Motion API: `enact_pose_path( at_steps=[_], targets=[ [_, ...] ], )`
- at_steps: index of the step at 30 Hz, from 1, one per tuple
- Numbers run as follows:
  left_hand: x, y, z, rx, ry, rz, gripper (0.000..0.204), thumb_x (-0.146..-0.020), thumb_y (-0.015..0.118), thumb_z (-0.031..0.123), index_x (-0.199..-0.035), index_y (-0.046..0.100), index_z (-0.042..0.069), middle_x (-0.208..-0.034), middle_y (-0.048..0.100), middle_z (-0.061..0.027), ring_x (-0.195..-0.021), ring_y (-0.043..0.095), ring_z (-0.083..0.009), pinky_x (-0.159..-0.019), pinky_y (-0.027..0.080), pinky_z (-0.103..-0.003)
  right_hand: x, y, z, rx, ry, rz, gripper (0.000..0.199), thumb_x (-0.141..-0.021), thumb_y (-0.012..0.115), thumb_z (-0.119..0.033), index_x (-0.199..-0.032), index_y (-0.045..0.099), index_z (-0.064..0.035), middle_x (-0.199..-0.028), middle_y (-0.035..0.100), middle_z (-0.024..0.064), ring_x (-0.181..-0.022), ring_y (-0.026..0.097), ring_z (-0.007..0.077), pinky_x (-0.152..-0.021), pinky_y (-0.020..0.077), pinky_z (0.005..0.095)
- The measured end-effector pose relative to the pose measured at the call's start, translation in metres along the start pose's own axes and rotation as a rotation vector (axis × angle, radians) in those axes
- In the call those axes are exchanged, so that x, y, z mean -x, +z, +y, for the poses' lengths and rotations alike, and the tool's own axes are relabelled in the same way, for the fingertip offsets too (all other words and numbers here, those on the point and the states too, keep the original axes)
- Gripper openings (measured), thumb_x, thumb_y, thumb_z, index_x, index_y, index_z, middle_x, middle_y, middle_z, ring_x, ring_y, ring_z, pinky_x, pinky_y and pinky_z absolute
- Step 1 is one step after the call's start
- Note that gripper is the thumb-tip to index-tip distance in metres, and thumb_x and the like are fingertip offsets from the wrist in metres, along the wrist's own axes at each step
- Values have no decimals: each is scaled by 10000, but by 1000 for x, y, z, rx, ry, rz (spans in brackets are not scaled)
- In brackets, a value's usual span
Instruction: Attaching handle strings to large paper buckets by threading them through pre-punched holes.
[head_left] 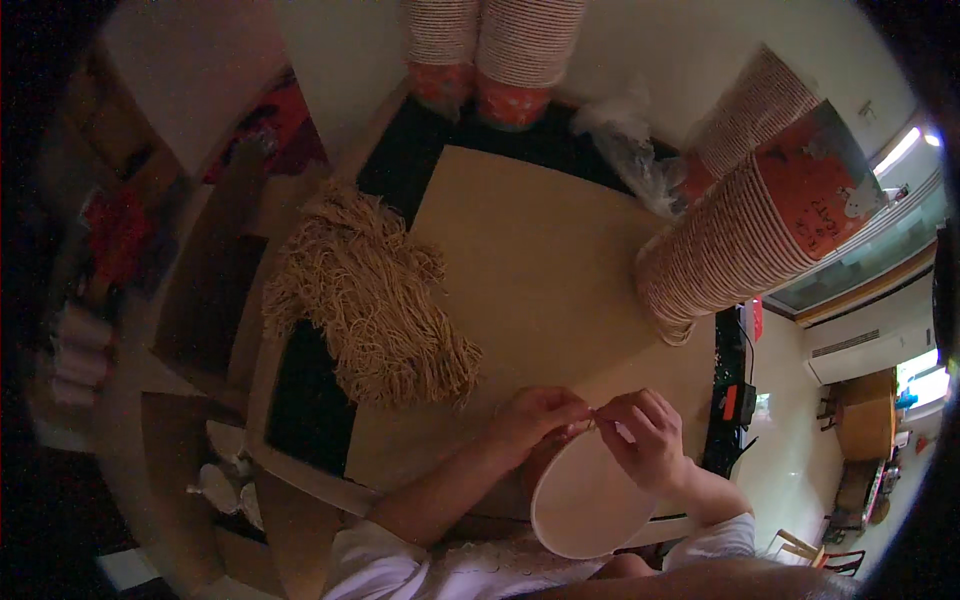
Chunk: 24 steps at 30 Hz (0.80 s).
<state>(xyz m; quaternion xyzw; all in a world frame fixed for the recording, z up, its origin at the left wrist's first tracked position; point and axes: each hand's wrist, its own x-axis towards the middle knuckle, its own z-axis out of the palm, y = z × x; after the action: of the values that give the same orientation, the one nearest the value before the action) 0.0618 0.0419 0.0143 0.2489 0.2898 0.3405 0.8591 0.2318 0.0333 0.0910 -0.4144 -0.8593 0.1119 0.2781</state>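
Just in front of my body, a paper bucket (590, 505) lies tilted, its pale round opening toward me and a bit of reddish outer wall showing. My left hand (540, 415) is closed in a pinch at the bucket's far side. Right beside it, my right hand (648, 440) pinches too, its fingertips meeting those of the left. Between the fingertips shows a small piece of thin tan cord (592, 421), mostly hidden by the fingers. A large tangled heap of tan cords (370, 300) lies on the table, left of and beyond my hands.
A brown cardboard sheet (540, 240) covers much of the dark green tabletop (310, 405). To the right leans a tall nested stack of red paper buckets (730, 220); more bucket stacks (525, 60) stand behind. Clear plastic wrap (635, 150) lies at the back. Open cardboard boxes (205, 290) stand left.
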Motion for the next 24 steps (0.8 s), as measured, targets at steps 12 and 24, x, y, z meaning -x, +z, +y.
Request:
enact_pose_path(
  at_steps=[12,24],
  targets=[
    [-11,-3,-7,107,-73,79,126,-806,601,192,-797,604,67,-703,569,14,-611,501,-52,-535,371,-186,0,2,2,-396,445,-122,197,-649,627,36,-807,576,-69,-807,585,82,-737,576,286,-636,471,372],
    [-14,-12,-16,125,-14,-104,201,-805,619,226,-894,637,46,-724,582,18,-630,506,-46,-529,369,-188,-2,1,-1,41,-24,11,167,-644,640,24,-772,569,-55,-781,595,71,-666,559,249,-579,437,347]
  ],
)
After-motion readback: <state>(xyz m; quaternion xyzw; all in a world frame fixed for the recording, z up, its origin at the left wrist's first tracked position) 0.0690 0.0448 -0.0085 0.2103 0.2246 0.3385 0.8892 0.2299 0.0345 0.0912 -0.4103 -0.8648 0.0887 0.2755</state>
